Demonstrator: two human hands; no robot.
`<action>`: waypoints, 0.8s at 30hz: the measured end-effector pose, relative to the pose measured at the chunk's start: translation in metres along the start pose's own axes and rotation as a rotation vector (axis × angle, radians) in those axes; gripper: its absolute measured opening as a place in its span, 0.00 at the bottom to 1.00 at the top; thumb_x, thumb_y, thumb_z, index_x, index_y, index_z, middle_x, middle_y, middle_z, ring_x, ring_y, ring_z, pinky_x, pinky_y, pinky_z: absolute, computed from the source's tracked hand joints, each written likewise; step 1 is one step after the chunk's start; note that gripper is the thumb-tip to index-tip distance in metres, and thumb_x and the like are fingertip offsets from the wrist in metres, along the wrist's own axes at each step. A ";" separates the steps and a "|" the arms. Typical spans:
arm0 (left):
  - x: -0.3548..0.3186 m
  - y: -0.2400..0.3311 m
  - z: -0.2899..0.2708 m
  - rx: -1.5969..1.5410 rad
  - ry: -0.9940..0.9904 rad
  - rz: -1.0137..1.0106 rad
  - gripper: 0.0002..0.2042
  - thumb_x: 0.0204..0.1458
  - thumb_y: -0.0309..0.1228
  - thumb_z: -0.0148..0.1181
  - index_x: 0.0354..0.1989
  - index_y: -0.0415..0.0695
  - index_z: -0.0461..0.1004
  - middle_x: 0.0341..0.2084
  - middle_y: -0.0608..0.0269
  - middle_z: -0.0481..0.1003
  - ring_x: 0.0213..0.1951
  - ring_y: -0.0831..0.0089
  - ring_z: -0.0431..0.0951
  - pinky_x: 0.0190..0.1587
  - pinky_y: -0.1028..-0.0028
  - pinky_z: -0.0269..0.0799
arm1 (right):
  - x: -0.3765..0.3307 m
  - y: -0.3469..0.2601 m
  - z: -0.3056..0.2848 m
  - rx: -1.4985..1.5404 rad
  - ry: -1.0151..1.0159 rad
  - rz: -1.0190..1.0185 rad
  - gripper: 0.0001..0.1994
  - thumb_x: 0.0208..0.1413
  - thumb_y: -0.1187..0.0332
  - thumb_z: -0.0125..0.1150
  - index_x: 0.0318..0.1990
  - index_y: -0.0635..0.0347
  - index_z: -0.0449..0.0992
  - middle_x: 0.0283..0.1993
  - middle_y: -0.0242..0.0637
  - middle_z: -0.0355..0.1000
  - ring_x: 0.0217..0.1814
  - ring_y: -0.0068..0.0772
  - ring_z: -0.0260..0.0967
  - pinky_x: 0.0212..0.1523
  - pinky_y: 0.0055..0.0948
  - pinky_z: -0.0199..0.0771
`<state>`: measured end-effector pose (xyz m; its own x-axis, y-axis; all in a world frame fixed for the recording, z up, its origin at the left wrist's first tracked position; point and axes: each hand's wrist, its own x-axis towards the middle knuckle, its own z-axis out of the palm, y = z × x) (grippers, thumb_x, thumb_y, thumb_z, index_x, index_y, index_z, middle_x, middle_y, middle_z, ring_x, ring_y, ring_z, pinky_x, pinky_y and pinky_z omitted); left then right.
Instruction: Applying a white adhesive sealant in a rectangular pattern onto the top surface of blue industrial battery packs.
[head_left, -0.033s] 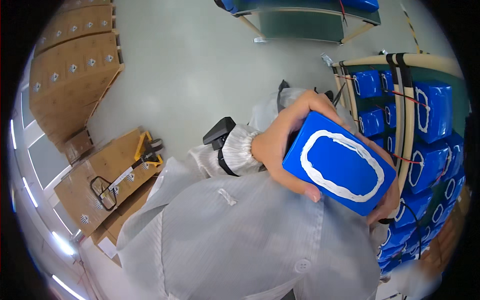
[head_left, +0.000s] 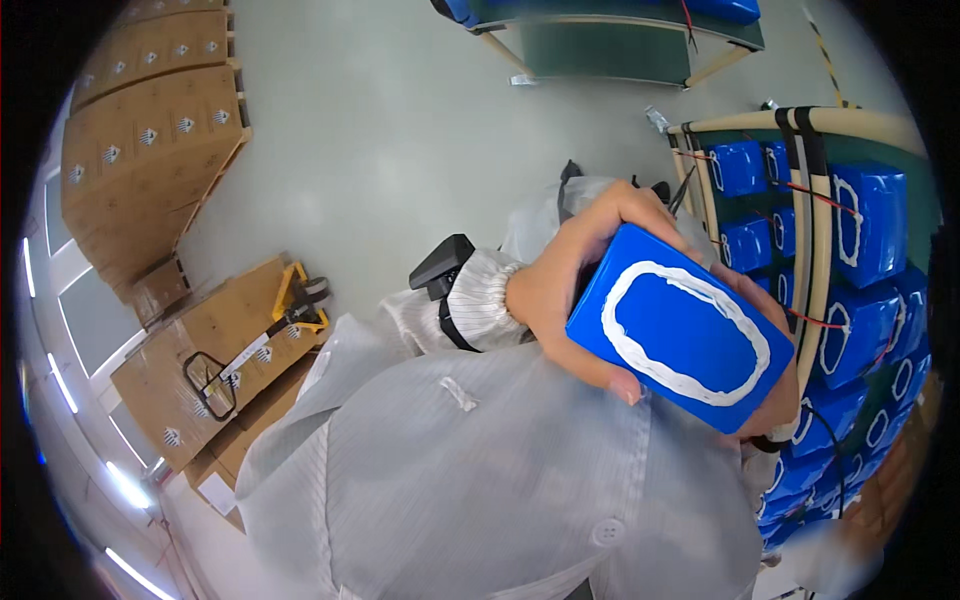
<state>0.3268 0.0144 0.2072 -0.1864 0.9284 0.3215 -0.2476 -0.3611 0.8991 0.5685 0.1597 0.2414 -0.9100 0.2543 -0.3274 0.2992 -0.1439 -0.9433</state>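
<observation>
A blue plastic-wrapped battery pack (head_left: 690, 335) is held up in front of my grey smock, tilted down to the right. Its upturned face carries a white ring of what looks like glue or sealant, shaped like a rounded rectangle. My left hand (head_left: 545, 305) wraps round its left end, with the thumb along the near edge and the fingers over the far side. At the right end, my right hand (head_left: 778, 408) grips the pack from the side and beneath; most of its fingers are hidden behind it.
On my right, a shelf rack (head_left: 815, 240) with pale tube posts holds several similar blue packs (head_left: 868, 225) with red leads. A green-decked bench (head_left: 605, 52) stands ahead. Stacked cartons (head_left: 150, 140) rise at the left, near a yellow hand-truck part (head_left: 290, 300) by more cartons (head_left: 190, 365).
</observation>
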 end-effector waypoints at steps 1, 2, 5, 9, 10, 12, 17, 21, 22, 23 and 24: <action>0.000 -0.002 -0.004 0.020 -0.015 0.024 0.54 0.26 0.49 0.88 0.60 0.34 0.61 0.51 0.41 0.75 0.51 0.61 0.76 0.54 0.65 0.73 | 0.014 -0.008 0.010 -0.167 0.007 -0.102 0.36 0.55 0.57 0.74 0.68 0.62 0.67 0.71 0.55 0.63 0.68 0.49 0.68 0.67 0.43 0.68; 0.004 0.000 -0.006 -0.004 -0.027 0.024 0.54 0.26 0.49 0.88 0.60 0.34 0.61 0.51 0.41 0.75 0.51 0.61 0.76 0.54 0.65 0.73 | 0.025 -0.025 0.023 -0.263 0.033 -0.113 0.36 0.55 0.57 0.74 0.68 0.62 0.66 0.71 0.54 0.63 0.68 0.49 0.68 0.67 0.43 0.68; 0.010 -0.001 -0.004 -0.039 0.011 -0.001 0.54 0.26 0.48 0.88 0.59 0.33 0.61 0.51 0.41 0.74 0.51 0.61 0.77 0.53 0.65 0.74 | 0.041 -0.027 0.043 -0.257 0.085 -0.161 0.39 0.53 0.57 0.74 0.69 0.62 0.63 0.70 0.53 0.63 0.67 0.47 0.68 0.67 0.42 0.69; 0.026 0.015 -0.003 0.046 -0.019 0.069 0.53 0.27 0.47 0.88 0.60 0.34 0.61 0.51 0.43 0.74 0.51 0.60 0.77 0.53 0.65 0.75 | 0.042 -0.023 0.046 -0.045 0.245 -0.180 0.43 0.51 0.56 0.74 0.71 0.61 0.59 0.69 0.51 0.64 0.67 0.46 0.68 0.67 0.40 0.69; 0.033 0.020 -0.003 0.087 -0.048 0.059 0.52 0.27 0.46 0.88 0.60 0.34 0.61 0.51 0.43 0.74 0.51 0.60 0.78 0.54 0.65 0.75 | 0.041 -0.025 0.044 0.033 0.305 -0.188 0.44 0.51 0.56 0.75 0.72 0.61 0.58 0.68 0.50 0.64 0.67 0.45 0.68 0.67 0.40 0.69; 0.047 0.032 0.005 0.046 -0.029 0.011 0.48 0.30 0.44 0.87 0.59 0.42 0.63 0.48 0.59 0.72 0.49 0.67 0.76 0.52 0.68 0.72 | 0.039 -0.033 0.041 0.204 0.433 -0.227 0.46 0.50 0.56 0.75 0.73 0.61 0.56 0.68 0.49 0.65 0.66 0.44 0.68 0.67 0.39 0.70; 0.085 0.074 0.006 -0.101 0.217 -0.694 0.37 0.51 0.45 0.72 0.65 0.43 0.61 0.55 0.55 0.71 0.59 0.65 0.71 0.62 0.63 0.67 | 0.040 -0.052 0.028 0.421 0.557 -0.352 0.51 0.47 0.55 0.75 0.75 0.60 0.51 0.66 0.46 0.66 0.66 0.42 0.69 0.67 0.37 0.70; 0.070 0.055 -0.014 0.049 0.030 -0.579 0.40 0.54 0.50 0.65 0.71 0.44 0.57 0.62 0.51 0.64 0.65 0.59 0.64 0.66 0.58 0.61 | 0.039 -0.038 0.024 0.405 0.530 -0.307 0.49 0.51 0.51 0.69 0.75 0.62 0.48 0.67 0.48 0.64 0.64 0.42 0.68 0.63 0.35 0.71; 0.065 0.046 -0.017 0.050 0.027 -0.585 0.40 0.54 0.50 0.65 0.71 0.44 0.57 0.62 0.51 0.64 0.65 0.59 0.64 0.66 0.58 0.61 | 0.038 -0.031 0.027 0.427 0.535 -0.238 0.49 0.52 0.48 0.67 0.75 0.63 0.48 0.67 0.47 0.64 0.63 0.43 0.69 0.62 0.34 0.71; 0.060 0.038 -0.019 0.050 0.006 -0.521 0.40 0.53 0.49 0.64 0.71 0.44 0.56 0.62 0.52 0.63 0.65 0.58 0.64 0.67 0.58 0.60 | 0.042 -0.024 0.036 0.502 0.615 -0.224 0.40 0.58 0.47 0.60 0.70 0.67 0.57 0.62 0.44 0.69 0.59 0.38 0.71 0.58 0.31 0.72; 0.056 0.031 -0.020 0.043 -0.010 -0.461 0.41 0.53 0.48 0.63 0.72 0.44 0.55 0.63 0.52 0.62 0.66 0.57 0.63 0.68 0.57 0.60 | 0.040 -0.017 0.034 0.507 0.621 -0.212 0.40 0.58 0.47 0.60 0.70 0.67 0.57 0.62 0.44 0.69 0.59 0.38 0.71 0.58 0.31 0.72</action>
<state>0.2895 0.0535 0.2477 -0.0568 0.9921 -0.1119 -0.2630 0.0933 0.9603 0.5170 0.1403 0.2462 -0.5642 0.7847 -0.2566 -0.1613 -0.4096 -0.8979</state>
